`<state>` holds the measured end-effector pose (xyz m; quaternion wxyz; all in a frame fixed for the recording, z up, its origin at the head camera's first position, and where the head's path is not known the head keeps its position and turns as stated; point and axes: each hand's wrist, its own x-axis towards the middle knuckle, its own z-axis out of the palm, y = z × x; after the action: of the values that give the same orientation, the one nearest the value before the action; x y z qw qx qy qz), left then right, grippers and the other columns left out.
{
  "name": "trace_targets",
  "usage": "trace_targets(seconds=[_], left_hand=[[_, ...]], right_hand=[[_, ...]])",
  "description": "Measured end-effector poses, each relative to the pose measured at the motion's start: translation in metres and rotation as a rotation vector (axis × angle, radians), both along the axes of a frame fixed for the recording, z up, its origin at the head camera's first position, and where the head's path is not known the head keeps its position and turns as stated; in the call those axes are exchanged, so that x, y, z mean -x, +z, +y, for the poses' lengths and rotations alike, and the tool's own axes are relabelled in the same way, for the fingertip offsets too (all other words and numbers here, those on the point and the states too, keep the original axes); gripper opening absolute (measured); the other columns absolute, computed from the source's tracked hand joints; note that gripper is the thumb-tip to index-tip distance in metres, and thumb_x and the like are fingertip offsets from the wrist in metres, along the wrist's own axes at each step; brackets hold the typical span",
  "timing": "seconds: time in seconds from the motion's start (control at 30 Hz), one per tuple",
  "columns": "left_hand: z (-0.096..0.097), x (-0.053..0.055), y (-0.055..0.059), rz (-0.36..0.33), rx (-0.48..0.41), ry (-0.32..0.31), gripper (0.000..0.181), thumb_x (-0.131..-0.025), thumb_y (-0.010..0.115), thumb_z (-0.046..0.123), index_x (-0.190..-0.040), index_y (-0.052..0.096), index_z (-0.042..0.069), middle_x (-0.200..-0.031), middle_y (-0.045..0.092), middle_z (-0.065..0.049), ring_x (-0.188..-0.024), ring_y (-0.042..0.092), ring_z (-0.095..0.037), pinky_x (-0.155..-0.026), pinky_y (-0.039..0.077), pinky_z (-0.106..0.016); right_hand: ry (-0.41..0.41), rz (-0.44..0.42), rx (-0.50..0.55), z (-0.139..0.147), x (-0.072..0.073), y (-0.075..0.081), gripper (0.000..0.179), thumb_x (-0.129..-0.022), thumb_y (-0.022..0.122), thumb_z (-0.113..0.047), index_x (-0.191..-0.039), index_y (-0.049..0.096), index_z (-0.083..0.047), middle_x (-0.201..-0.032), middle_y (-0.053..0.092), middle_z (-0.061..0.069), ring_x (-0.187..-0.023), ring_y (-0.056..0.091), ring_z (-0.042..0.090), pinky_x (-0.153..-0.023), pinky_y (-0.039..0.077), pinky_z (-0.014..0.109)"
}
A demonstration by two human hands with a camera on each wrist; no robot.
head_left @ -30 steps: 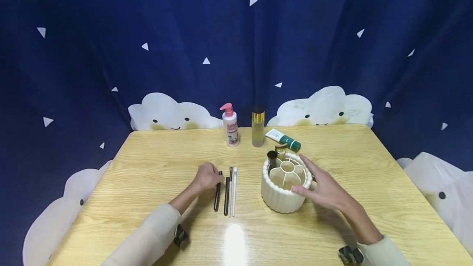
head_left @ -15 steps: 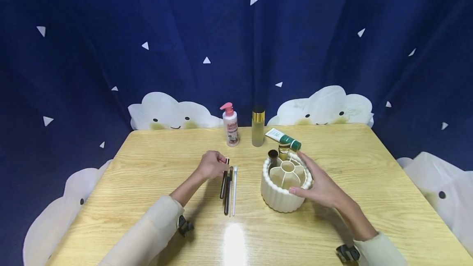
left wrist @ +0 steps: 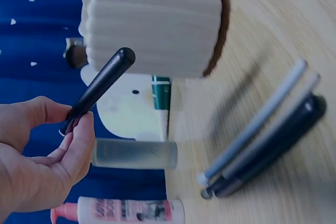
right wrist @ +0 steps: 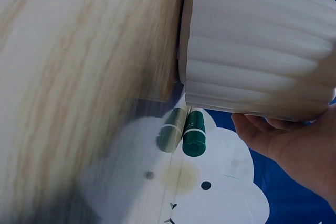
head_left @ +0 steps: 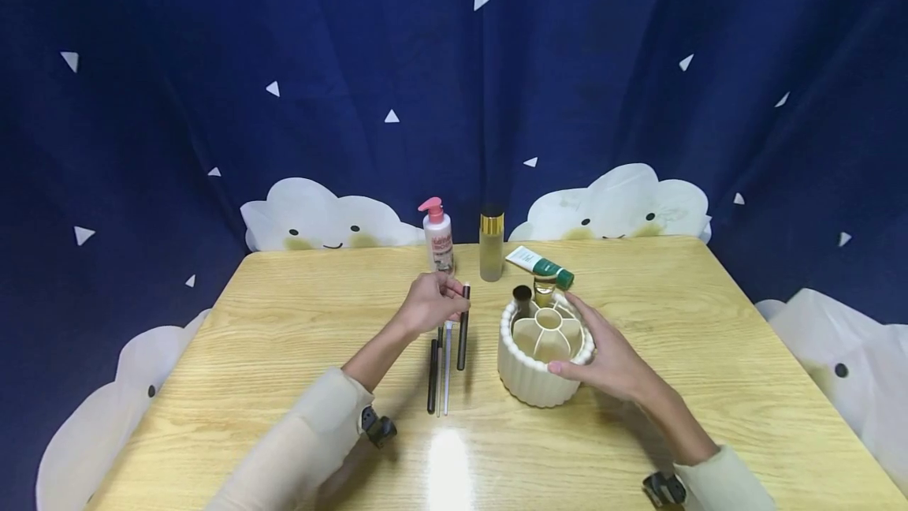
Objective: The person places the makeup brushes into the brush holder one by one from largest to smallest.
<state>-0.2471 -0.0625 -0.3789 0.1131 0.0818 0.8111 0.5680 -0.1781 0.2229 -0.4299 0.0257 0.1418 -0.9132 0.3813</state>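
Observation:
My left hand (head_left: 429, 304) pinches a slim black pen-like stick (head_left: 463, 337) with a pale top end, between thumb and fingers. It hangs nearly upright over the table, rounded end down, as the left wrist view also shows. Below lie a white-handled makeup brush (head_left: 447, 381), a thin brush (head_left: 439, 389) and another black stick (head_left: 432, 385), side by side. My right hand (head_left: 617, 357) grips the cream ribbed round holder (head_left: 535, 381) from its right, thumb at the front rim, fingers behind. A dark-bristled brush (head_left: 522, 298) and a wide gold-toned brush (head_left: 544, 290) stand in its rear compartments.
Along the back of the wooden table (head_left: 305, 298) stand a pink pump bottle (head_left: 439, 243) and a gold-collared bottle (head_left: 491, 251). Right of them lies a green and white tube (head_left: 542, 266). A blue curtain (head_left: 355, 61) with white cloud shapes hangs behind.
My left hand has lifted the black stick off the table and carried it right, over the brushes and towards the holder. The right hand stays on the holder.

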Motion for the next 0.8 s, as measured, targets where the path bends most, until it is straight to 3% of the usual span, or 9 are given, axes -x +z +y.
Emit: trace_targets(seconds=[0.23,0.5,0.8], left_hand=[[0.009,-0.003,0.005,0.03,-0.069,0.017,0.019,-0.08,0.065,0.001,-0.096,0.059,-0.008,-0.08,0.062,-0.011,-0.062,0.062,-0.013,-0.064,0.059,-0.029],[0.015,-0.007,0.011,0.025,-0.262,0.046,0.02,-0.082,0.062,-0.002,-0.098,0.056,-0.01,-0.08,0.058,-0.007,-0.064,0.062,-0.009,-0.069,0.059,-0.029],[0.021,-0.008,0.016,0.06,-0.402,0.057,0.019,-0.085,0.06,-0.004,-0.1,0.052,-0.011,-0.083,0.055,-0.006,-0.069,0.062,-0.007,-0.077,0.058,-0.041]], right_hand=[[-0.012,0.001,0.0,0.0,0.0,-0.001,0.109,-0.068,0.08,-0.048,-0.152,0.015,-0.023,-0.15,0.032,0.021,-0.132,0.038,0.046,-0.098,0.032,0.07],[0.001,0.026,0.03,0.0,0.0,0.0,0.11,-0.066,0.083,-0.044,-0.151,0.019,-0.016,-0.147,0.036,0.021,-0.129,0.042,0.044,-0.099,0.033,0.068],[0.015,0.03,0.061,0.0,0.0,0.0,0.109,-0.066,0.083,-0.042,-0.151,0.02,-0.014,-0.146,0.038,0.021,-0.128,0.044,0.042,-0.1,0.035,0.066]])
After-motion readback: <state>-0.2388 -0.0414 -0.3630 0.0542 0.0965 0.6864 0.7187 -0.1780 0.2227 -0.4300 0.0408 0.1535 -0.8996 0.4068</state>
